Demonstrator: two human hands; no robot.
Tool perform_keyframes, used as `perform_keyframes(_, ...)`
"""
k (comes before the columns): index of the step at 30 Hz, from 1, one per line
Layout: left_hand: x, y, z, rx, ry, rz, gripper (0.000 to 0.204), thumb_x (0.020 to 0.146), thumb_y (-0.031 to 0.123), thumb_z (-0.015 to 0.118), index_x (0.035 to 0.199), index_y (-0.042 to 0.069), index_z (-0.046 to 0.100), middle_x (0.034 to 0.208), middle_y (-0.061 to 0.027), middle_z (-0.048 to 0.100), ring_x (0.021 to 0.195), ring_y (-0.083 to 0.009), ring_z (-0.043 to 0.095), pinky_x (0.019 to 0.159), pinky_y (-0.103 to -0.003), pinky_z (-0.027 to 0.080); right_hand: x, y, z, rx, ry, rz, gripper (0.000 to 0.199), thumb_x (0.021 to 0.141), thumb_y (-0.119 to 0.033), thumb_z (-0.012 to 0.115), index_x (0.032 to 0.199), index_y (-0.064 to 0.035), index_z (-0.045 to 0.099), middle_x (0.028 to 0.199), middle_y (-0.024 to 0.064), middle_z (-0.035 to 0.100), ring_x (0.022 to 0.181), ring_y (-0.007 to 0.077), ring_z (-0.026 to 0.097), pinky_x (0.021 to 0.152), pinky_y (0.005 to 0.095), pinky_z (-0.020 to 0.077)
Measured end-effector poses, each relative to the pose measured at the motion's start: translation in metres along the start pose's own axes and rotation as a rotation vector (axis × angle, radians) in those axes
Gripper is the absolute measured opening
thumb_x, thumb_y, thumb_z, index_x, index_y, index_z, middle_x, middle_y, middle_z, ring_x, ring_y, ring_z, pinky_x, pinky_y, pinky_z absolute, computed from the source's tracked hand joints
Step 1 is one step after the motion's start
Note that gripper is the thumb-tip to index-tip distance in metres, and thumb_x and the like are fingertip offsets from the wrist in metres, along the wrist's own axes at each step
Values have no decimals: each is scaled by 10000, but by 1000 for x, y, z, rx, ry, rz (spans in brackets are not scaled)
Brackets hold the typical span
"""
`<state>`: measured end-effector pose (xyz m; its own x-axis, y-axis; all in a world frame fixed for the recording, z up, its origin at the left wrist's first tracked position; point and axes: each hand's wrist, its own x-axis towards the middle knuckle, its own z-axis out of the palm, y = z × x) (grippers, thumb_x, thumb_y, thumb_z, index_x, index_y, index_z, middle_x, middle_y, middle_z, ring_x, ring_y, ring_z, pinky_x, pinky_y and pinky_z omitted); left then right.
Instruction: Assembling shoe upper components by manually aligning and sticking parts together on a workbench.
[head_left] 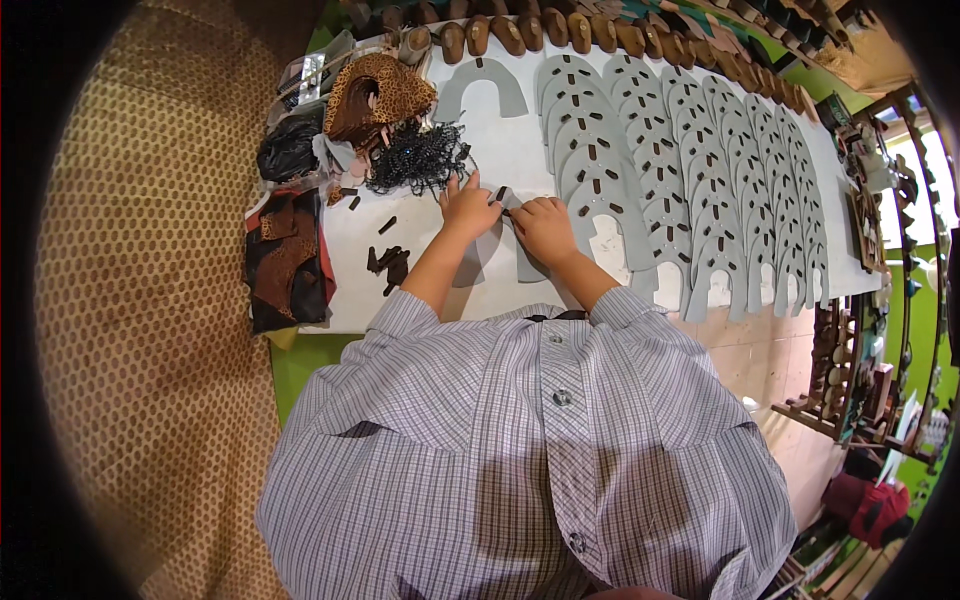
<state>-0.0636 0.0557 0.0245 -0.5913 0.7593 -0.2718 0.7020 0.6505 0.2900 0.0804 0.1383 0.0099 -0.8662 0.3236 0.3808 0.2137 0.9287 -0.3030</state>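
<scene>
A grey U-shaped piece point(532, 266) lies on the white table, its curved top between my hands and its legs toward me. My left hand point(470, 210) rests on its left side, thumb and fingers closed at the top edge. Curled fingers of my right hand point(544, 232) press on its right side near the top. Between my fingertips shows a small dark brown strip point(502, 193); a second dark bit there is mostly hidden by the right fingers. Just beyond my left hand is a tangled heap of shiny black strings point(415, 160).
Overlapping rows of grey U-shaped pieces point(590, 160) with dark strips cover the right side. Another grey piece point(484, 76) lies at the back. Loose dark strips point(392, 265), leopard-print material point(375, 85) and a black bag point(290, 148) are left. Brown shoe forms point(530, 32) line the far edge.
</scene>
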Motion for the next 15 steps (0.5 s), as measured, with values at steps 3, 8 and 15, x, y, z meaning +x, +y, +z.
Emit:
perform_keyframes(3,-8,3,-2,25,49,-1,332,788,380,574,948,117,697,1427,-97,329,1328,-385,185,1041,-583,147,2,0,2,-54,60,-101,109,753,-186,583,821,-131,649,760,5,574,808,192,549,793,369,390)
perform_keyframes(8,-18,3,-3,-11,82,17,317,780,362,591,924,103,703,1402,-95,368,1324,-379,190,1035,-576,152,4,0,2,-71,12,-157,80,727,-170,584,779,-121,619,756,4,566,796,190,544,788,360,392)
perform_keyframes(15,-19,-2,1,8,77,79,380,756,390,616,948,71,692,1403,-95,374,1314,-387,199,1025,-535,181,8,-4,6,-97,-16,-125,89,733,-177,581,756,-101,621,774,20,575,805,196,544,774,360,395)
